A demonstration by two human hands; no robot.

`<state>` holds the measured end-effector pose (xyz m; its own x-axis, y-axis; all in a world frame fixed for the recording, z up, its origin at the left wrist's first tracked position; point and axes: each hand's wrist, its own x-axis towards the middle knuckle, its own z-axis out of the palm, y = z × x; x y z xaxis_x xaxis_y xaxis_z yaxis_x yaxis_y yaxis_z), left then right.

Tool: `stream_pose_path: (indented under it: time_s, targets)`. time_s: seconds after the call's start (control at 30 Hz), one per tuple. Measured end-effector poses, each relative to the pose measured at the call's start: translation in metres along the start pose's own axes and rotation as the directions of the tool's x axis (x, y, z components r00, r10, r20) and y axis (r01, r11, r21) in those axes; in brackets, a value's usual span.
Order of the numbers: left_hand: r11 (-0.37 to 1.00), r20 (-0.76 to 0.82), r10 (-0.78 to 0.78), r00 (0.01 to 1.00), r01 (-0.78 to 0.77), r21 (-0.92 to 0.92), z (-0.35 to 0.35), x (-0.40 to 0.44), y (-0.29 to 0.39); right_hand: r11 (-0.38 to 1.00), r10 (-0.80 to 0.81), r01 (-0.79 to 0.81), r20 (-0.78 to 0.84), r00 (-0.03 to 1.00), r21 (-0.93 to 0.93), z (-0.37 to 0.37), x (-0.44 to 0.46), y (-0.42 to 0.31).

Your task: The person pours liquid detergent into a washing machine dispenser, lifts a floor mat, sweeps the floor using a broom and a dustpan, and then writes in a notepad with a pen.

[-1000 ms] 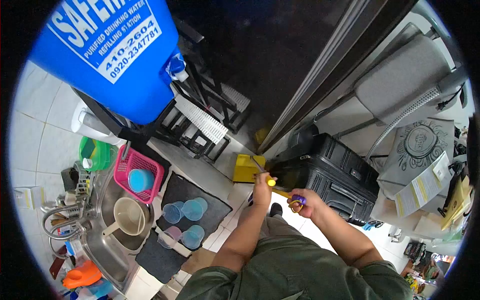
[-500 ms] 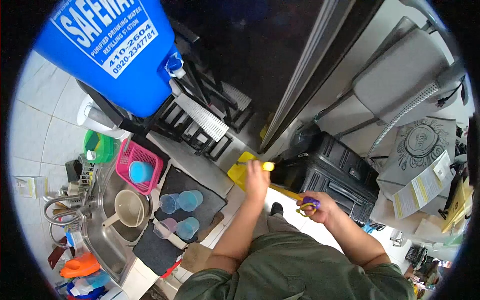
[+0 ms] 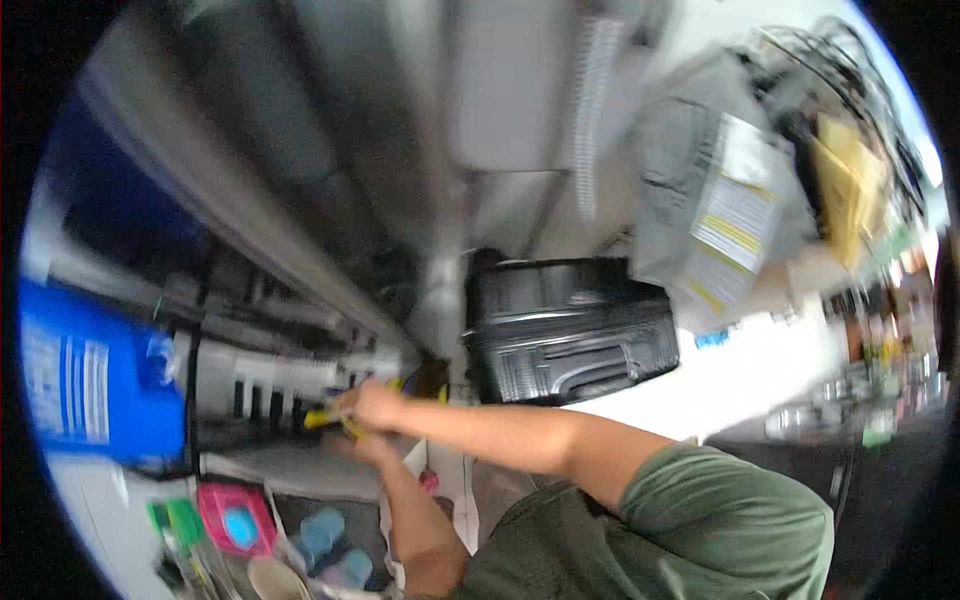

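Left of the suitcase [image 3: 575, 335], the right hand [image 3: 374, 405] and left hand [image 3: 368, 447] crowd a yellow handle [image 3: 319, 419]; blur hides whether their fingers grip.

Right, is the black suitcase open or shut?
Shut, it appears: the black suitcase shows no gap or contents, though blur softens it.

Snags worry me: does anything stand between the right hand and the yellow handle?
Nothing visible: the right hand is at the yellow handle, though blur hides its grip. The black suitcase is off to the right.

Jug [image 3: 130, 400] L of suitcase [image 3: 575, 330], papers [image 3: 740, 225] R
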<state>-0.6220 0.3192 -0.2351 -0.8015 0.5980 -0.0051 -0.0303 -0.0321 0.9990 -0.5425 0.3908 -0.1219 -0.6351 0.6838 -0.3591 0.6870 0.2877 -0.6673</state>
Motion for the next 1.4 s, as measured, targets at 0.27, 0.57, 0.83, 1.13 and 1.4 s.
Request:
stream_pose_path:
  time_s: [0.27,0.57,0.83,1.13,1.4]
  targets:
    - [0.904,0.676,0.056,0.734,-0.325,0.278,0.055,-0.130,-0.021,0.968,-0.152,0.160,-0.054,0.987,0.195,-0.011,-0.260,0.162]
    - [0.568,0.718,-0.695,-0.032,-0.638,0.521,0.067,-0.270,-0.058,0.193,0.576,0.600,0.405,-0.710,0.777,0.327,-0.854,0.388]
    - [0.624,0.664,-0.703,-0.253,-0.667,0.407,0.193,-0.467,-0.077,-0.546,0.782,-0.232,0.392,-0.484,0.805,0.550,-0.916,0.370]
    - [0.623,0.552,-0.652,-0.520,-0.782,-0.001,0.389,-0.697,-0.070,-0.198,0.980,-0.174,0.190,-0.061,0.965,0.292,-0.947,0.589]
    - [0.282,0.554,-0.832,0.014,-0.850,0.446,0.622,-0.875,-0.164,-0.198,0.980,-0.274,0.182,-0.083,0.941,0.078,-1.085,0.736]
